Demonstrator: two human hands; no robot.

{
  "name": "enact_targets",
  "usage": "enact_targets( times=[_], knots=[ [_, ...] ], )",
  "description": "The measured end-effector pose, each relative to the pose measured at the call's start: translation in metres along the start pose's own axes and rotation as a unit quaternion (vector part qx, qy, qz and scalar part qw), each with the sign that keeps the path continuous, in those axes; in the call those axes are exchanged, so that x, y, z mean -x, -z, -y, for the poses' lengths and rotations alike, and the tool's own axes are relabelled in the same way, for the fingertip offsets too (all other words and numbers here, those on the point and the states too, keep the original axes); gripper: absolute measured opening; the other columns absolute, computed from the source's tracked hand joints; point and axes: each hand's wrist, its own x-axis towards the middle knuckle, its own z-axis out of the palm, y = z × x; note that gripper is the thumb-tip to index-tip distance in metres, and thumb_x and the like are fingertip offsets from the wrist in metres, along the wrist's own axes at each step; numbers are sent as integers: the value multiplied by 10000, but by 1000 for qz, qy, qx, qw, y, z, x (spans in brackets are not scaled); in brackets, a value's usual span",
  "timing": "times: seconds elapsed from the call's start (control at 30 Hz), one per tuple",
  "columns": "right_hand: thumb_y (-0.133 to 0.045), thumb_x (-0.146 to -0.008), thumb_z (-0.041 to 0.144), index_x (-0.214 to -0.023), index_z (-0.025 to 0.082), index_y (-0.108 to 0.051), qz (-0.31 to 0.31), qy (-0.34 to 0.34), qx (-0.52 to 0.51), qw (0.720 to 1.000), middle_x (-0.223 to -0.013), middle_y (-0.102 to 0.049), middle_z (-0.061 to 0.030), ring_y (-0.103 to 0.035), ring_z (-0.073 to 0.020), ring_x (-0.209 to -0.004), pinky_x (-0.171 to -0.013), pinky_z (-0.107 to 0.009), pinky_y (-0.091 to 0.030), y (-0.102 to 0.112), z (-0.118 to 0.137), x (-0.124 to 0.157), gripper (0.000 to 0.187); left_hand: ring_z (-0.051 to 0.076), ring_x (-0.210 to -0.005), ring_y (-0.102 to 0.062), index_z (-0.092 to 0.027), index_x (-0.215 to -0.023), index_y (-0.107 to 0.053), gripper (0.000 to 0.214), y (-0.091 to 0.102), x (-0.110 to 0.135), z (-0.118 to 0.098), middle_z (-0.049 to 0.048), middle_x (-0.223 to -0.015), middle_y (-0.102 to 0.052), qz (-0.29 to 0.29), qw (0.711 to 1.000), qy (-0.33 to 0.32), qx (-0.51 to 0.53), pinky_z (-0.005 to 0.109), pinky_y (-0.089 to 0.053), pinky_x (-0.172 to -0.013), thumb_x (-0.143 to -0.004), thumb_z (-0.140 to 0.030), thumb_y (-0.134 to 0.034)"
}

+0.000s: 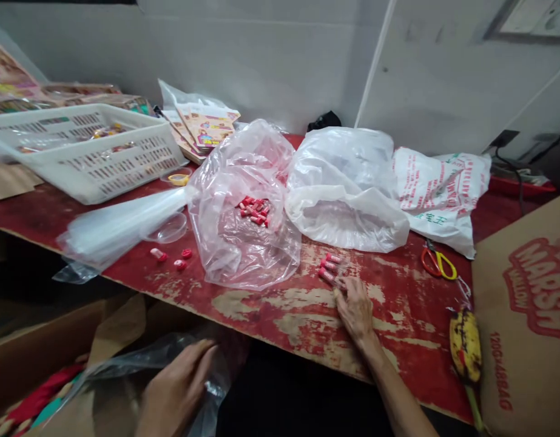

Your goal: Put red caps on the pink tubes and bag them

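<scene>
My right hand [356,308] rests on the worn red table, thumb and fingertips closed around the near end of a small red-capped tube [327,276]. Two similar small tubes [330,262] lie beside it in a row. Lower left, my left hand [182,382] is slightly blurred, its fingers curled together at a clear plastic bag [216,379] over an open cardboard box [43,331]. In the middle of the table a clear bag [216,243] holds several small red-and-white pieces [255,210]. Left of it lie a few loose red pieces [180,264].
A white basket [125,167] and printed cards [207,127] stand back left, near flat plastic sleeves [125,224]. A white bag [347,188], printed sack [441,188], scissors [437,262], banana [465,346] and marshmallow carton [525,340] are on the right.
</scene>
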Motion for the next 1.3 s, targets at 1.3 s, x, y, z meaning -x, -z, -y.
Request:
enact_targets(
  times=[1.3],
  knots=[
    [-526,-919,221,-1382,216,-415,-102,97,2,990,-993,-682,-86,-652,-190,-859,-757,-326,-526,40,-32,38,477,161,-766,-624,-183,-847,-638,155,-167,-95,-96,35,-820,-660,40,971,-105,211,271,-469,-711,-851,-159,-485]
  ],
)
